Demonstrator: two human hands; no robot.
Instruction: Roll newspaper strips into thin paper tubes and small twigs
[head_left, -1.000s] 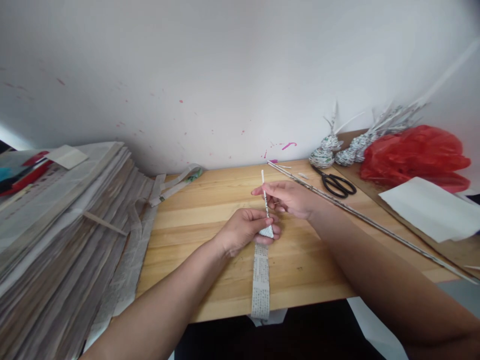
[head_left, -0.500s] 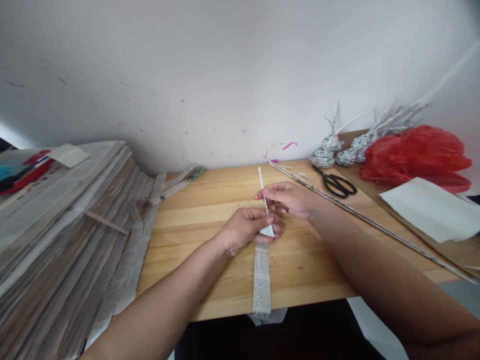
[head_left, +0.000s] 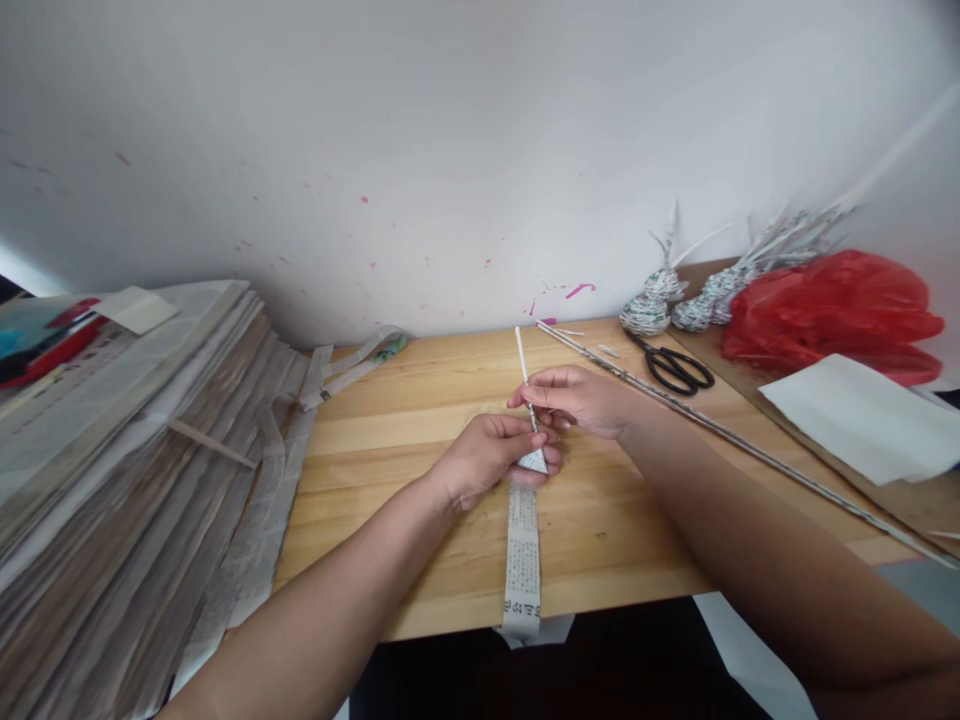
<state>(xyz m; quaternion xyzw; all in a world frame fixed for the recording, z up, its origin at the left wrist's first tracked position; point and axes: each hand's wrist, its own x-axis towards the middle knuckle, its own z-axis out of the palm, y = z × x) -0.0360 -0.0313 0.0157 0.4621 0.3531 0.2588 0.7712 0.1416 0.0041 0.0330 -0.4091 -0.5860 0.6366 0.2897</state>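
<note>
A printed newspaper strip [head_left: 523, 550] runs up from the table's front edge to my left hand [head_left: 499, 455], whose thumb and fingers pinch it where it folds into a small triangle. From there it continues as a thin rolled paper stick [head_left: 522, 352], tilted slightly left at its white top end. My right hand [head_left: 570, 398] grips the stick between thumb and fingers, just above my left hand. Part of the stick is hidden behind the fingers.
Black scissors [head_left: 675, 370] and long thin paper sticks [head_left: 720, 430] lie right on the wooden table [head_left: 375, 480]. Beyond are woven paper shapes [head_left: 646, 305], a red plastic bag [head_left: 832, 315] and white paper [head_left: 862, 420]. A tall newspaper stack [head_left: 150, 480] stands left.
The rolled stick reaches slightly higher, and the strip has shifted upward, with larger print now showing near the table edge. Both hands stay in nearly the same place, still closed on the paper.
</note>
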